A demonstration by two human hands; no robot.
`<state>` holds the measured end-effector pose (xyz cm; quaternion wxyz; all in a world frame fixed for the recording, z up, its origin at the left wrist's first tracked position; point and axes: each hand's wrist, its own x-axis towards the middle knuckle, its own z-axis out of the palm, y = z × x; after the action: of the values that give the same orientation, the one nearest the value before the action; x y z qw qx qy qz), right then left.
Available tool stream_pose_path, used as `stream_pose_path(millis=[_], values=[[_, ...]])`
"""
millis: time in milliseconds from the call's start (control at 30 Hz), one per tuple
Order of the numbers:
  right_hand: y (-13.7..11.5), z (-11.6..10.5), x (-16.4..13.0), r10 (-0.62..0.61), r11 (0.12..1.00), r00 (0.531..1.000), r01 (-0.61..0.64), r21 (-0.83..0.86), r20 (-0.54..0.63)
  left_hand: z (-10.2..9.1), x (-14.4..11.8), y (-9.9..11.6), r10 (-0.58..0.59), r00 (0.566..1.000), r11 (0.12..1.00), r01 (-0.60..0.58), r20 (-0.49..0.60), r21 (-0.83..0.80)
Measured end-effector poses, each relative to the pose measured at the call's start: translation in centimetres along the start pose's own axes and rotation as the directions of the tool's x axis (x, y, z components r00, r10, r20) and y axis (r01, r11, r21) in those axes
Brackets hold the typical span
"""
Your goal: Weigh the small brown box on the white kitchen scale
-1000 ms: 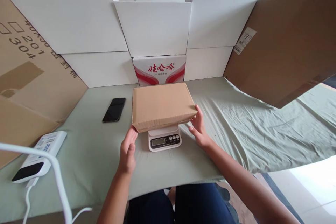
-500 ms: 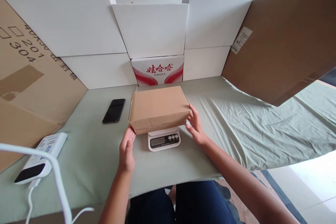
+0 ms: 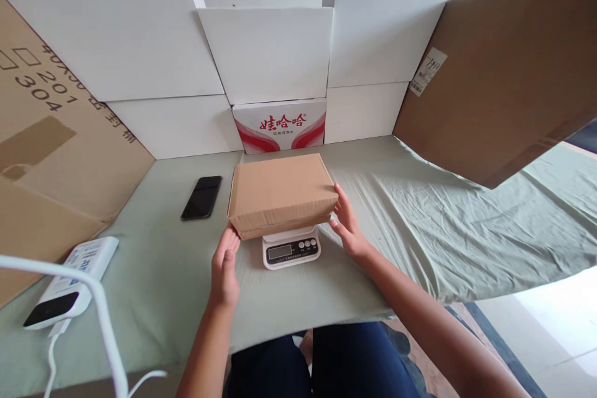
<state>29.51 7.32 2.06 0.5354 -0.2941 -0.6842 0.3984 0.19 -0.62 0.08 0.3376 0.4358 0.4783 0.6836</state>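
Note:
A closed brown cardboard box (image 3: 281,191) rests on a small white digital scale (image 3: 290,248) in the middle of the table. Only the scale's front panel with display and buttons shows below the box. My left hand (image 3: 224,267) lies flat on the cloth, fingertips at the box's near left corner. My right hand (image 3: 346,222) is at the box's near right corner, fingers spread and touching or almost touching its side. Neither hand grips anything.
A pale green cloth (image 3: 420,224) covers the table. A black phone (image 3: 201,196) lies left of the box. A white device with cable (image 3: 69,280) sits at the near left. White boxes (image 3: 265,50), a red-printed carton (image 3: 278,124) and brown cardboard sheets (image 3: 504,68) wall the table.
The box has shifted slightly left and nearer on the scale, and both hands followed it, staying at its near corners. Since half a second ago almost nothing has moved.

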Motion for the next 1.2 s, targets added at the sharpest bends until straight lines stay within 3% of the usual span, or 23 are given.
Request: stream_pose_path(millis=[467, 567, 700, 800, 900, 1033, 1200], values=[[-0.7, 0.0, 0.4, 0.019, 0.998, 1.000, -0.019, 0.054, 0.003, -0.2, 0.0, 0.4, -0.006, 0.999, 1.000, 0.007, 0.042, -0.009], [-1.5, -0.2, 1.8, -0.035, 0.997, 0.999, 0.036, 0.061, -0.018, 0.4, 1.8, 2.0, 0.064, 0.997, 0.997, -0.063, 0.035, -0.047], [-2.3, -0.5, 6.2, -0.082, 0.997, 0.992, 0.082, -0.008, -0.093, 2.7, 7.1, 3.5, 0.133, 0.990, 0.988, -0.129, 0.041, -0.089], [-0.7, -0.1, 9.5, -0.089, 0.995, 0.989, 0.084, -0.050, -0.117, 4.5, 11.3, 2.1, 0.065, 0.996, 0.994, -0.059, 0.060, -0.092], [2.3, 0.7, 11.3, -0.048, 0.999, 0.989, 0.043, -0.033, -0.138, 5.3, 13.6, -0.8, -0.019, 0.999, 0.996, 0.021, 0.029, -0.082], [5.1, 1.7, 11.4, 0.008, 0.999, 0.992, -0.004, 0.037, -0.129, 5.0, 14.0, -3.8, -0.052, 0.999, 0.996, 0.052, -0.001, -0.079], [5.8, 1.8, 11.2, 0.059, 0.990, 0.993, -0.046, 0.130, -0.104, 4.9, 14.0, -4.8, -0.093, 0.996, 0.993, 0.092, -0.004, -0.069]])
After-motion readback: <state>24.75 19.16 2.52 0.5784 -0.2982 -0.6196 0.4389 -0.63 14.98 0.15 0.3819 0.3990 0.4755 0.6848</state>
